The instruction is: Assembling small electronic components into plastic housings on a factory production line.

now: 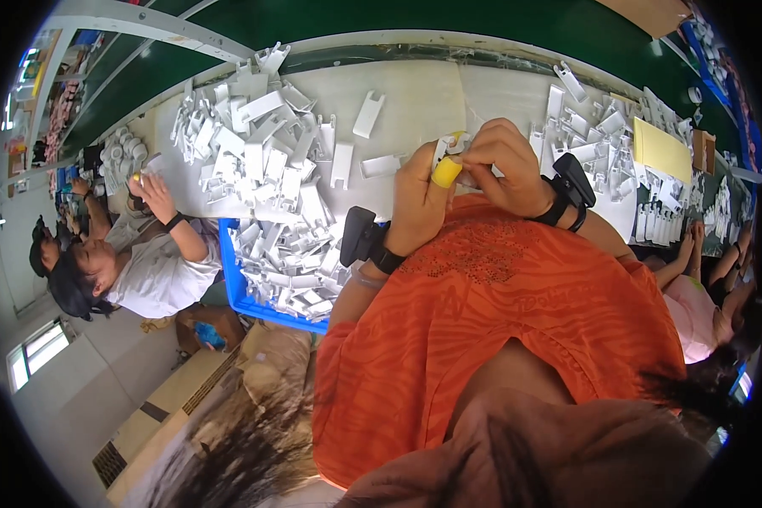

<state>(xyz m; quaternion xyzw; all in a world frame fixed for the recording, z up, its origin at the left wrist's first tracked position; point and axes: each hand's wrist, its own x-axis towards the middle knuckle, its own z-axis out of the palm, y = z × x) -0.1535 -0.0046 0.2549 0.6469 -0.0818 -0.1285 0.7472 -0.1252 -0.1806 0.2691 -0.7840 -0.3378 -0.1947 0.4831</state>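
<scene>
Over the table's near edge, in front of my orange top, both my hands are close together. My left hand [421,201] is closed around a small white plastic part [443,152], which shows between its thumb and fingers. A yellow wrap [446,172] covers what looks like the thumb tip; a smaller patch of yellow is just above. My right hand [510,169] has its fingers bent and pinched together against the wrap and the part. Whatever lies between those fingertips is hidden. Several loose white channel-shaped parts [368,114] lie on the table beyond my hands.
A large heap of white parts [262,144] covers the table at left; a blue crate [233,279] full of them stands below it. Further parts and a yellow pad [660,151] are at right. Co-workers sit at left [161,271] and right [690,313].
</scene>
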